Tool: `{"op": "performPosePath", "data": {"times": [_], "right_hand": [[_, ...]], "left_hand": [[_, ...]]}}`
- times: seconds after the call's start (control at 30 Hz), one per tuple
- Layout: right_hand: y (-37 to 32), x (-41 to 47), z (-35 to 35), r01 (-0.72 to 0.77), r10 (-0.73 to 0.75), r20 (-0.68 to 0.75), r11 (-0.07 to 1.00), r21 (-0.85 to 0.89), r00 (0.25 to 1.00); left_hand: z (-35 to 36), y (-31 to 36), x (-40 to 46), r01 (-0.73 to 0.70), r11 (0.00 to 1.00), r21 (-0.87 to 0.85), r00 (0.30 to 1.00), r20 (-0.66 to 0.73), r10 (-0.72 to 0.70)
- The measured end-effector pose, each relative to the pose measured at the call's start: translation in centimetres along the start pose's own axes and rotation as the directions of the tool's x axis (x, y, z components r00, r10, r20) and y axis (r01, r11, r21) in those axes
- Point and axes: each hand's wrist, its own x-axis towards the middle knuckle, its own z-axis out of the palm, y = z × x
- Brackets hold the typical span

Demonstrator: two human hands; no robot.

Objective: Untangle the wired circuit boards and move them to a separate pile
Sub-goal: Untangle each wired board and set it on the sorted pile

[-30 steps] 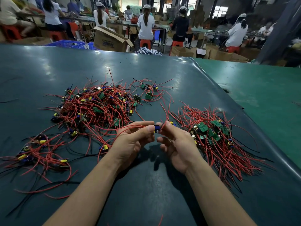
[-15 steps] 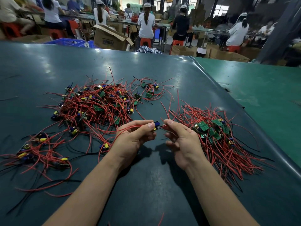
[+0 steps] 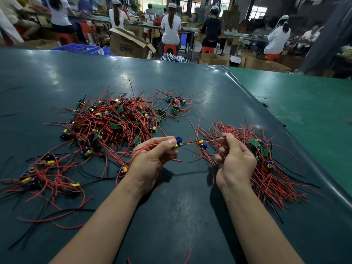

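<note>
The hands are drawing apart: half a second ago they were nearly touching over one small board, and now the right hand [image 3: 235, 159] is pulling red and black leads sideways toward the sorted pile [image 3: 266, 161] while the left hand [image 3: 152, 161] is pinching the blue-capped circuit board [image 3: 178, 142] between thumb and forefinger above the counter [image 3: 171, 216]. The leads are stretching taut between them, so the board is probably coming free of the tangled heap [image 3: 114, 122]. The right fingers are curling round the wires; how many they are gripping is hard to make out, and that hand is covering part of the sorted pile.
</note>
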Motion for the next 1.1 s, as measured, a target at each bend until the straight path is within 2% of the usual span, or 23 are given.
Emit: {"op": "performPosePath", "data": {"times": [0.13, 0.2, 0.23, 0.27, 0.3, 0.33, 0.4, 0.43, 0.47, 0.53, 0.6, 0.63, 0.7, 0.73, 0.8, 0.87, 0.9, 1.0, 1.1], "right_hand": [[-0.7, 0.9, -0.7, 0.068, -0.064, -0.093, 0.997, 0.039, 0.994], [-1.0, 1.3, -1.1, 0.136, -0.136, -0.113, 0.991, -0.007, 0.984], [-0.9, 1.2, -1.1, 0.219, -0.228, -0.072, 0.969, -0.114, 0.971], [-0.7, 0.8, -1.1, 0.344, -0.347, 0.034, 0.905, -0.252, 0.937], [-0.1, 0.1, -1.1, 0.487, -0.441, 0.207, 0.797, -0.358, 0.873], [0.6, -0.7, -0.9, 0.617, -0.464, 0.42, 0.678, -0.399, 0.78], [2.2, -2.2, -0.4, 0.802, -0.359, 0.76, 0.493, -0.338, 0.541], [2.9, -2.6, -0.3, 0.844, -0.304, 0.841, 0.455, -0.284, 0.447], [3.3, -2.9, -0.2, 0.851, -0.281, 0.867, 0.461, -0.253, 0.41], [3.4, -2.8, -0.2, 0.819, -0.296, 0.845, 0.515, -0.251, 0.445], [3.0, -2.7, -0.3, 0.771, -0.33, 0.781, 0.571, -0.282, 0.531], [2.8, -2.5, -0.3, 0.703, -0.334, 0.724, 0.651, -0.286, 0.603], [2.1, -2.3, -0.1, 0.403, -0.226, 0.572, 0.892, -0.203, 0.789], [1.7, -2.3, 0.0, 0.246, -0.142, 0.518, 0.96, -0.138, 0.844], [1.0, -2.2, 0.0, 0.093, -0.028, 0.489, 0.99, -0.108, 0.872], [0.7, -2.3, -0.1, 0.025, 0.041, 0.501, 0.992, -0.125, 0.864], [0.6, -2.3, -0.1, 0.003, 0.069, 0.505, 0.99, -0.14, 0.86], [0.6, -2.3, 0.0, -0.019, 0.142, 0.507, 0.97, -0.24, 0.85], [0.7, -2.5, 0.1, -0.052, 0.198, 0.494, 0.954, -0.294, 0.846]], "left_hand": [[-0.4, 0.5, 0.1, -0.004, 0.992, -0.123, 0.999, -0.043, -0.002], [-0.8, 0.7, 0.4, -0.08, 0.982, -0.173, 0.994, -0.091, 0.065], [-1.0, 0.7, 0.5, -0.154, 0.984, -0.092, 0.981, -0.132, 0.141], [-1.1, 0.5, 0.7, -0.234, 0.97, 0.063, 0.956, -0.168, 0.242], [-1.2, 0.2, 0.8, -0.309, 0.922, 0.232, 0.92, -0.173, 0.352], [-1.1, -0.2, 0.7, -0.37, 0.854, 0.365, 0.884, -0.143, 0.445], [-0.8, -1.1, 0.3, -0.434, 0.742, 0.511, 0.848, -0.045, 0.528], [-0.8, -1.4, 0.1, -0.454, 0.705, 0.546, 0.84, -0.002, 0.542], [-0.8, -1.5, -0.1, -0.464, 0.692, 0.553, 0.841, 0.028, 0.541], [-1.0, -1.1, -0.3, -0.497, 0.666, 0.557, 0.837, 0.104, 0.538], [-0.9, -0.6, -0.7, -0.609, 0.501, 0.615, 0.765, 0.288, 0.576], [-0.7, -0.6, -1.0, -0.663, 0.418, 0.621, 0.723, 0.386, 0.574], [-0.3, -0.6, -1.4, -0.724, 0.289, 0.626, 0.66, 0.508, 0.553], [-0.2, -0.6, -1.5, -0.732, 0.211, 0.648, 0.633, 0.532, 0.562], [-0.2, -0.5, -1.4, -0.705, 0.098, 0.702, 0.607, 0.526, 0.595], [-0.4, -0.2, -1.2, -0.695, 0.067, 0.716, 0.597, 0.523, 0.609], [-0.5, -0.1, -1.2, -0.696, 0.074, 0.714, 0.604, 0.526, 0.599], [-0.6, -0.3, -1.5, -0.718, 0.188, 0.67, 0.642, 0.535, 0.549], [-0.8, -0.3, -1.2, -0.731, 0.169, 0.662, 0.625, 0.548, 0.555]]}}
